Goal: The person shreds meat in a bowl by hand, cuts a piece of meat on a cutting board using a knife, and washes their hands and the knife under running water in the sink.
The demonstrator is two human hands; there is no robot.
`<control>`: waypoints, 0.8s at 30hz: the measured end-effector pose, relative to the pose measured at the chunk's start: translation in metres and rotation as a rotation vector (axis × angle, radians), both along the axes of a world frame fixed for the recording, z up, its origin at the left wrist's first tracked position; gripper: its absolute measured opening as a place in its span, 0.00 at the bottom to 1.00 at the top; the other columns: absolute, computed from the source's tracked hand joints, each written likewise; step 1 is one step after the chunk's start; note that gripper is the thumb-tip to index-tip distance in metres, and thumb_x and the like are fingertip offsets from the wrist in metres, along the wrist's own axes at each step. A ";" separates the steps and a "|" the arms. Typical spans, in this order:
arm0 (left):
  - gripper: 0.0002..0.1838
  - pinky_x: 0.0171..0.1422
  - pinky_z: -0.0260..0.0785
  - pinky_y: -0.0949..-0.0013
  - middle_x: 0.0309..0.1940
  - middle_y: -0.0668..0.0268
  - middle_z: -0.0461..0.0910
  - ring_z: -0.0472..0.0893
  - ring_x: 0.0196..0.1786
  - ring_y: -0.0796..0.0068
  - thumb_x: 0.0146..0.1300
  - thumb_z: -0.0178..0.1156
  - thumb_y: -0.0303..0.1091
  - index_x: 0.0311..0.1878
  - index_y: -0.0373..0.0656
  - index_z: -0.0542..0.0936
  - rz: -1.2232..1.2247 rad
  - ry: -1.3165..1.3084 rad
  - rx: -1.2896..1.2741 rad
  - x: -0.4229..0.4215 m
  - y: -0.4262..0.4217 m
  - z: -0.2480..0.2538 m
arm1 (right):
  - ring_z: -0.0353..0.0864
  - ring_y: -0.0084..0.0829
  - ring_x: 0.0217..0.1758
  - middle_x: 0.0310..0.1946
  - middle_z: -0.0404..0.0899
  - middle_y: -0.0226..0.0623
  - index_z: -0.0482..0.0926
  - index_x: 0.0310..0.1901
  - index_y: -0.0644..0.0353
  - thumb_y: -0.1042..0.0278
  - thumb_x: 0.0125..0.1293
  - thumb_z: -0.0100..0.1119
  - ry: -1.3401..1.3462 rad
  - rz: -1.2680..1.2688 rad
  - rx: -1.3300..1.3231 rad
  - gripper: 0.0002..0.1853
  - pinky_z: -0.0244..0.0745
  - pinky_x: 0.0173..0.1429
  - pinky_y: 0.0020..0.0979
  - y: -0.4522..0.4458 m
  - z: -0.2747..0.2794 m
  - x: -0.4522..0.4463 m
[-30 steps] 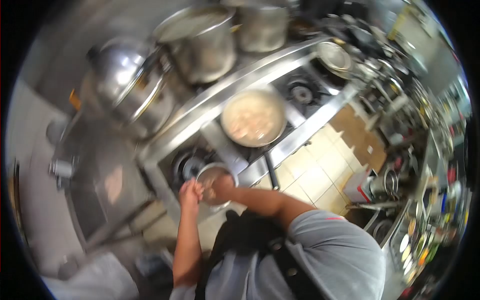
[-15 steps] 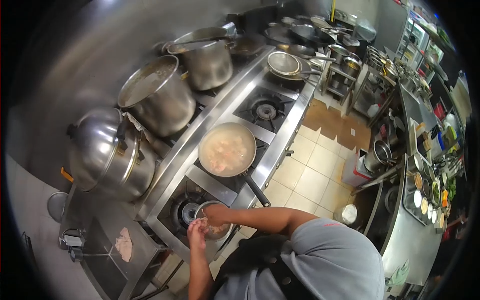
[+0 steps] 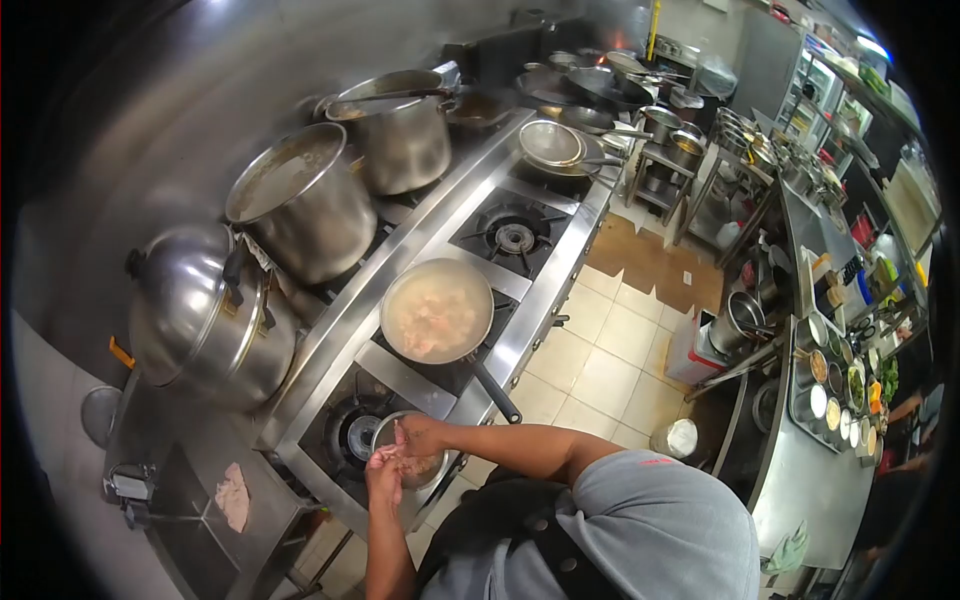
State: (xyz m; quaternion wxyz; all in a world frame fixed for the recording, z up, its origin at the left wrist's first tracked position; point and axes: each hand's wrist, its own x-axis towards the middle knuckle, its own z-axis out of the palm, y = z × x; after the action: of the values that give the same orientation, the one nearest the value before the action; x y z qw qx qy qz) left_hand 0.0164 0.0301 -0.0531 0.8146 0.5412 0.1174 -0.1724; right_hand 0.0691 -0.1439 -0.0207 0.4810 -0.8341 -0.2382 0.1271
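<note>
Over a metal bowl (image 3: 432, 478) at the stove's front edge, my two hands meet. My left hand (image 3: 383, 474) is closed on a piece of pink raw meat (image 3: 398, 445). Beside it, my right hand (image 3: 421, 437) has its fingers pressed together at the same meat. More pinkish pieces show in the bowl, partly hidden by the hands. Just beyond, a frying pan (image 3: 437, 310) with a black handle holds cloudy liquid and pale pink pieces on a burner.
Large metal pots (image 3: 300, 203) line the back left, with a domed lidded pot (image 3: 210, 315) nearest. Pale meat (image 3: 232, 497) lies on the metal surface at left. Strainers (image 3: 552, 143) rest at the stove's far end. A tray of ingredient containers (image 3: 840, 400) stands right.
The view has swung and steadied, so the stove sits lower and further left than a second ago. My right hand has risen out of the bowl to meet my left.
</note>
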 end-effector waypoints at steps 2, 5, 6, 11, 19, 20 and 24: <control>0.10 0.35 0.74 0.71 0.40 0.65 0.78 0.80 0.35 0.73 0.57 0.55 0.21 0.43 0.41 0.74 0.046 0.021 0.066 0.000 -0.001 0.004 | 0.81 0.41 0.29 0.25 0.80 0.46 0.81 0.24 0.61 0.57 0.48 0.65 0.084 0.045 -0.069 0.14 0.74 0.35 0.37 -0.005 0.012 0.003; 0.08 0.35 0.73 0.75 0.32 0.69 0.78 0.78 0.32 0.78 0.57 0.62 0.26 0.40 0.41 0.75 0.095 -0.004 0.206 -0.002 -0.002 0.003 | 0.82 0.35 0.32 0.27 0.82 0.38 0.81 0.28 0.58 0.54 0.49 0.66 -0.163 0.115 -0.165 0.15 0.76 0.38 0.35 0.013 -0.058 0.022; 0.08 0.32 0.71 0.77 0.31 0.70 0.78 0.78 0.30 0.80 0.57 0.62 0.25 0.39 0.41 0.76 0.115 0.001 0.165 -0.001 0.000 -0.001 | 0.81 0.30 0.32 0.26 0.81 0.37 0.81 0.31 0.58 0.53 0.47 0.68 0.117 0.097 0.021 0.17 0.76 0.39 0.34 0.001 -0.025 0.013; 0.09 0.32 0.72 0.78 0.33 0.67 0.80 0.79 0.30 0.80 0.58 0.59 0.26 0.42 0.39 0.76 0.164 0.017 0.058 -0.002 -0.005 0.013 | 0.78 0.25 0.21 0.21 0.80 0.37 0.81 0.28 0.66 0.64 0.57 0.58 0.332 -0.072 0.072 0.12 0.75 0.27 0.28 0.004 -0.005 0.011; 0.11 0.33 0.71 0.74 0.36 0.64 0.80 0.79 0.31 0.76 0.58 0.52 0.21 0.45 0.37 0.75 0.122 0.020 -0.043 -0.007 0.003 0.025 | 0.76 0.23 0.16 0.22 0.79 0.36 0.79 0.29 0.67 0.62 0.61 0.53 0.692 -0.151 0.294 0.14 0.70 0.21 0.23 0.005 0.024 0.009; 0.11 0.33 0.72 0.74 0.36 0.64 0.80 0.79 0.31 0.75 0.58 0.53 0.21 0.45 0.36 0.74 0.112 0.018 -0.076 -0.009 0.006 0.020 | 0.77 0.22 0.19 0.22 0.79 0.34 0.79 0.30 0.65 0.61 0.62 0.52 0.662 -0.146 0.235 0.15 0.70 0.21 0.23 0.003 0.024 0.010; 0.13 0.35 0.73 0.72 0.36 0.63 0.78 0.78 0.31 0.76 0.58 0.55 0.23 0.47 0.36 0.73 0.075 0.065 0.000 -0.016 0.018 0.014 | 0.70 0.16 0.23 0.23 0.75 0.25 0.78 0.31 0.60 0.62 0.61 0.53 0.613 -0.087 0.208 0.11 0.65 0.25 0.20 -0.005 0.025 0.018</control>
State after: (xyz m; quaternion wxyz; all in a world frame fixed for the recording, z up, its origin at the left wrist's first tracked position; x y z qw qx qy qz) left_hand 0.0004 0.0476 -0.0392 0.8163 0.5304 0.1640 -0.1595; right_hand 0.0870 -0.1490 0.0043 0.6180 -0.7128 -0.0581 0.3264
